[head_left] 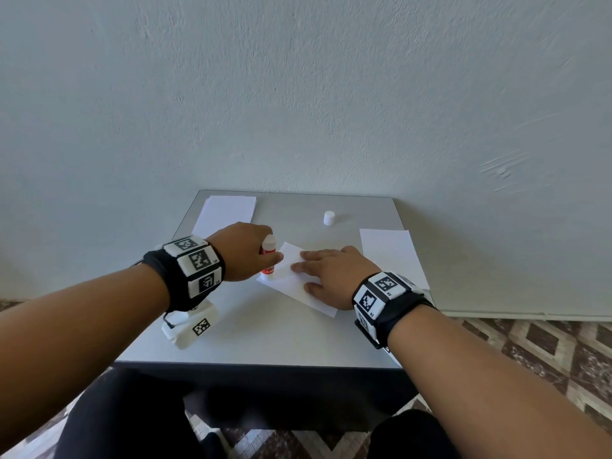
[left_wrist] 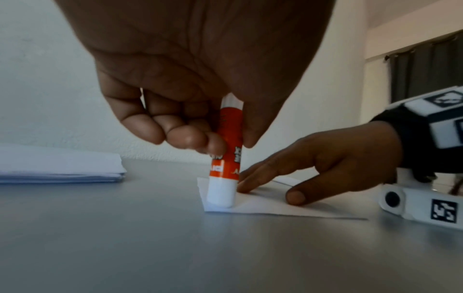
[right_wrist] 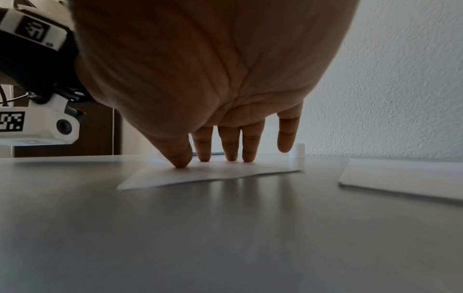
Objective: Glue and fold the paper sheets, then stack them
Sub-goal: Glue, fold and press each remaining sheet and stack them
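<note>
Mid-worktop (head_left: pixel 251 332): paper sheet (head_left: pixel 291 286) flat, pinned under spread right hand (head_left: pixel 326 271). Left hand (head_left: pixel 245 251) pinching upright glue stick (left_wrist: pixel 225 158), tip on sheet's left corner. Stacks of paper at far left corner (head_left: pixel 227 212) and right edge (head_left: pixel 392 253). Cap (head_left: pixel 329 218) near far edge.

This looks like a room in a home rather than a lab or workshop, though little of it is in view. A small grey table (head_left: pixel 298 339) stands against a plain, rough-plastered white wall (head_left: pixel 298 94). The floor (head_left: pixel 546 352) is tiled in a brown and cream diamond pattern. The left wrist view shows a dark curtain (left_wrist: pixel 423 69) hanging from a rail.
</note>
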